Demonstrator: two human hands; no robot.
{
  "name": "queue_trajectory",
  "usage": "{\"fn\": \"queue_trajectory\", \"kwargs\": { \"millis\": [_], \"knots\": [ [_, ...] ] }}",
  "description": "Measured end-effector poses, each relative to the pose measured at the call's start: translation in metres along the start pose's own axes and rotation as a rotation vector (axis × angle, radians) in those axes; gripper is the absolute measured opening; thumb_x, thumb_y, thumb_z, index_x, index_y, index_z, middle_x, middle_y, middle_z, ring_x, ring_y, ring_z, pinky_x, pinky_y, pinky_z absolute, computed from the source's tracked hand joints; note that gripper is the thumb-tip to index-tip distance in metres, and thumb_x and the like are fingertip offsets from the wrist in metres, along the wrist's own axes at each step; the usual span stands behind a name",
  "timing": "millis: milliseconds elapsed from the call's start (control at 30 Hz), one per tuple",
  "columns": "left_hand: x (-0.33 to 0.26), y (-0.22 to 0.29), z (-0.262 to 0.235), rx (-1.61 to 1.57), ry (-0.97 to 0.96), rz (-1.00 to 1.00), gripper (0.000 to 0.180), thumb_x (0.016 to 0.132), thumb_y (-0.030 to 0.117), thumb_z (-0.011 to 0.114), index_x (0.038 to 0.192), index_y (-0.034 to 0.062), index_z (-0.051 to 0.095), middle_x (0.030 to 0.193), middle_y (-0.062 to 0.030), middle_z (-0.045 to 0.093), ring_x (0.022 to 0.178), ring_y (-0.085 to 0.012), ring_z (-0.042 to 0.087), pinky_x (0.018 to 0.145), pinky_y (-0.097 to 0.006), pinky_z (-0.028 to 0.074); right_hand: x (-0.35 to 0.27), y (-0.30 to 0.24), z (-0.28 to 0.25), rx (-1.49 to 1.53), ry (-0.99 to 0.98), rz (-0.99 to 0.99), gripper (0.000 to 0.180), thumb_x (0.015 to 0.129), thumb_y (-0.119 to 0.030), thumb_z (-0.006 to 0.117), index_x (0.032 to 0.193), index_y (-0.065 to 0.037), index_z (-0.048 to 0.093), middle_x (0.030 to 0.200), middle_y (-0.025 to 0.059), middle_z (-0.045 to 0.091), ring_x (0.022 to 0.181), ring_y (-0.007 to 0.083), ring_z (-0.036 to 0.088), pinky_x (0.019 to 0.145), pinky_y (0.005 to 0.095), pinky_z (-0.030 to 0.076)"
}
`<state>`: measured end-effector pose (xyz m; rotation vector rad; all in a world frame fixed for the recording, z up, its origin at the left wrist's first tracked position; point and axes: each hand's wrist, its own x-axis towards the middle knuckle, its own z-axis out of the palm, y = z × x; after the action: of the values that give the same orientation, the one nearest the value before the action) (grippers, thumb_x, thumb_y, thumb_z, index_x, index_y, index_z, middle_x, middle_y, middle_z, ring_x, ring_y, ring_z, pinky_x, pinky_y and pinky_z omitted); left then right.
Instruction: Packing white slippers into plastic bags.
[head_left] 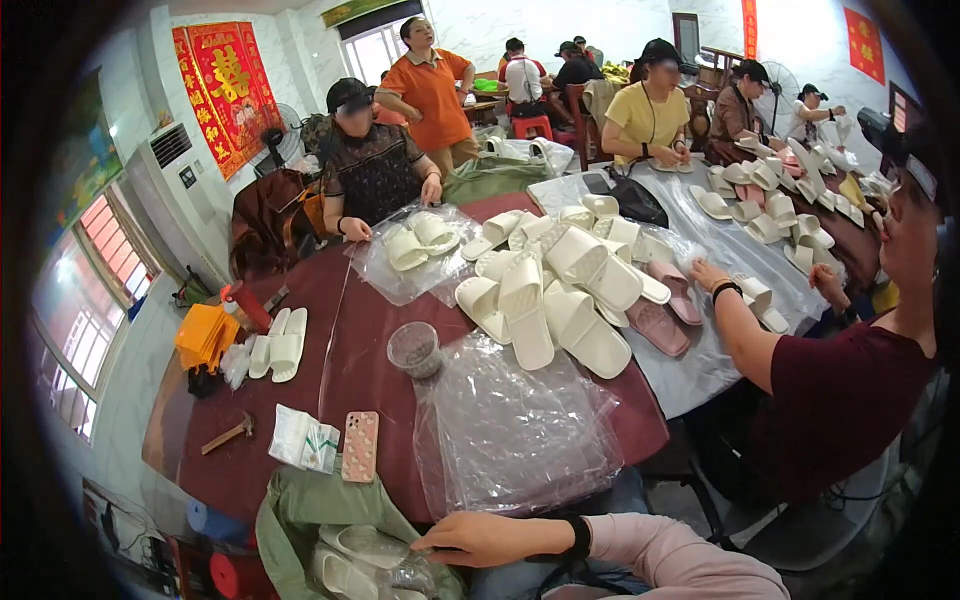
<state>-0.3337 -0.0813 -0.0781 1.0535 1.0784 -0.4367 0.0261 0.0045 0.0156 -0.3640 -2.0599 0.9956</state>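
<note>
My right hand (480,538), with a pink sleeve and a black wristband, reaches in from the lower right. Its fingers are pinched together on the edge of a clear plastic bag (405,574). White slippers (347,578) lie in that bag, at the mouth of a green sack (285,510) by the table's near edge. My left hand is out of view. Flat clear plastic bags (520,430) are stacked on the table in front of me, beside a round clear tub (414,350). Beyond them rises a heap of white slippers (560,270).
A phone in a pink case (360,446), a tissue packet (302,438) and a hammer (229,433) lie on the dark red table (370,390). Pink slippers (657,322) sit right of the heap. Co-workers handle slippers around the table; one arm (745,325) reaches in from the right.
</note>
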Motion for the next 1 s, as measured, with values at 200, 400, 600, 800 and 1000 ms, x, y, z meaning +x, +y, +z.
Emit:
{"fn": "queue_trajectory", "kwargs": {
  "millis": [200, 400, 600, 800, 1000],
  "knots": [
    [0.000, 0.000, 0.003, 0.034, -0.002, 0.021, 0.029, 0.090, 0.021, 0.054, 0.110, -0.0001, 0.055, 0.103, -0.0121, 0.060, 0.092, -0.0269, 0.057, 0.081, -0.036, 0.045, -0.009, -0.004, -0.008, -0.048, -0.013, 0.059, 0.027, 0.088, -0.016, 0.055, 0.111, -0.003, 0.057, 0.084, 0.0162, 0.061, 0.079, 0.0339, 0.059, 0.070, 0.0418, 0.046],
    [-0.007, -0.005, 0.002, 0.069, -0.015, 0.019, 0.028, 0.090, 0.021, 0.054, 0.109, -0.0001, 0.056, 0.103, -0.0121, 0.060, 0.092, -0.0271, 0.057, 0.081, -0.036, 0.045, -0.033, 0.000, -0.028, -0.084, -0.061, 0.160, 0.028, 0.089, -0.017, 0.055, 0.113, -0.004, 0.057, 0.091, 0.0171, 0.062, 0.085, 0.0341, 0.059, 0.073, 0.0410, 0.047],
    [-0.015, -0.006, -0.001, 0.102, -0.052, 0.005, 0.028, 0.090, 0.021, 0.054, 0.108, -0.0001, 0.056, 0.103, -0.0121, 0.060, 0.093, -0.0273, 0.057, 0.081, -0.036, 0.045, -0.048, -0.031, -0.108, -0.354, 0.036, 0.396, 0.028, 0.087, -0.015, 0.057, 0.114, -0.006, 0.058, 0.097, 0.0152, 0.063, 0.089, 0.0324, 0.061, 0.077, 0.0395, 0.048],
    [-0.009, 0.016, -0.019, 0.188, -0.090, 0.018, 0.027, 0.090, 0.021, 0.054, 0.107, -0.0001, 0.056, 0.103, -0.0121, 0.060, 0.093, -0.0275, 0.057, 0.082, -0.035, 0.045, -0.086, -0.021, -0.134, -0.409, 0.097, 0.455, 0.029, 0.088, -0.016, 0.056, 0.115, -0.006, 0.058, 0.095, 0.0147, 0.064, 0.085, 0.0306, 0.062, 0.074, 0.0364, 0.049],
    [-0.003, 0.044, -0.021, 0.248, -0.078, 0.055, 0.027, 0.089, 0.020, 0.054, 0.107, -0.0001, 0.056, 0.103, -0.0122, 0.059, 0.094, -0.0277, 0.057, 0.082, -0.035, 0.045, -0.116, 0.003, -0.146, -0.380, 0.278, 0.652, 0.026, 0.087, -0.016, 0.057, 0.110, -0.005, 0.060, 0.094, 0.0139, 0.065, 0.078, 0.0254, 0.065, 0.069, 0.0340, 0.050]
  ]
}}
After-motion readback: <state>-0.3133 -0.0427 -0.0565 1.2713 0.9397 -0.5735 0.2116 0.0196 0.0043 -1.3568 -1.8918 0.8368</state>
